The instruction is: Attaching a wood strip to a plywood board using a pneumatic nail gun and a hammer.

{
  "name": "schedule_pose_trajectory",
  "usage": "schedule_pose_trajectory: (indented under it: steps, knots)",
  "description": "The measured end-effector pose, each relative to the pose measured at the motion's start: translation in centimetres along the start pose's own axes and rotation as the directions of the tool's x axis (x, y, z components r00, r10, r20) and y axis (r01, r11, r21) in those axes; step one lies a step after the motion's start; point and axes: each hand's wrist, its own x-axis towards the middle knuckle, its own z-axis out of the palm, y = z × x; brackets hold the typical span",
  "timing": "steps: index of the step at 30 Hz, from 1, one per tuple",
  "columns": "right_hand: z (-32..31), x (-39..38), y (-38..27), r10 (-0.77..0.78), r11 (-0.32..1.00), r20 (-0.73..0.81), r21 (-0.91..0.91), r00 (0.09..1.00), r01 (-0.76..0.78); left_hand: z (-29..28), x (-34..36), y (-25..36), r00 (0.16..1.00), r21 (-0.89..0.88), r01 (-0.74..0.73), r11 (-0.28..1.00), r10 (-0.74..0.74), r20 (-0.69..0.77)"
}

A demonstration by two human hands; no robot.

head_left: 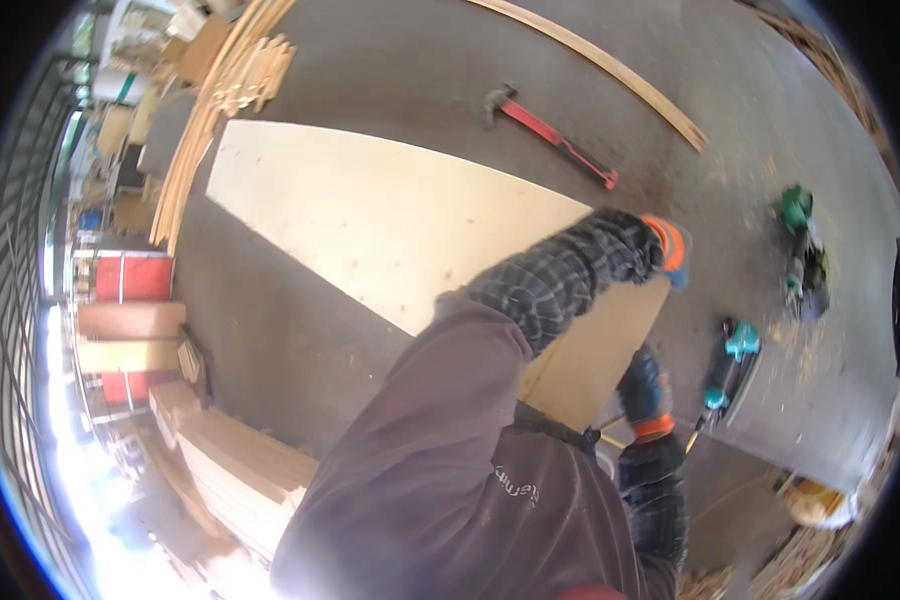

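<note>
A long, pale wooden panel (370, 205) stretches from the upper left toward me. My left arm, in a dark plaid sleeve, reaches across it. My left hand (676, 262), in a blue work glove with an orange cuff, is at the panel's far right corner; its fingers are mostly hidden. Closer to my body, my right hand (646, 388), gloved alike, looks closed on the panel's right end edge. Beyond the panel lies a claw hammer (555, 137) with a red and black handle. To the right of my hands rests a teal and black power tool (733, 365).
A green power tool (802, 250) lies farther right on the grey work surface (730, 210). Long wooden strips (610, 68) lie at the far side, and a bundle of strips (195, 150) at the far left. Stacked boards (235, 465) stand at the near left.
</note>
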Motion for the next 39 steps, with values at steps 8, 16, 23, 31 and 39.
schedule_pose_trajectory:
  steps: [8, 16, 23, 31, 39]
  knots:
    - [5.2, 4.4, -0.8, -0.065, 0.992, -0.274, -0.12, 0.959, 0.033, -1.2, -14.4, -3.2, 0.506, -0.275, -0.329, 0.903, -0.077, -0.859]
    - [3.8, 3.2, -7.0, -0.132, 0.94, -0.35, -0.342, 0.927, 0.004, 15.5, -43.6, -20.8, -0.612, -0.844, 0.237, 0.481, -0.601, -0.514]
    - [4.2, 0.5, -8.2, -0.289, 0.916, -0.292, -0.36, 0.912, 0.175, 26.0, -47.2, -25.7, 0.239, -0.284, -0.934, -0.217, -0.97, -0.045]
    - [-7.5, -4.5, -10.8, -0.623, 0.496, -0.168, -0.84, 0.764, 0.22, 18.9, -45.3, -25.5, 0.219, -0.125, -0.975, -0.182, -0.871, -0.44]
    - [-14.6, -9.7, -10.7, -0.973, -0.19, 0.191, -0.982, 0.126, 0.022, 17.5, -43.8, -22.1, 0.111, -0.024, -0.994, -0.108, -0.95, -0.292]
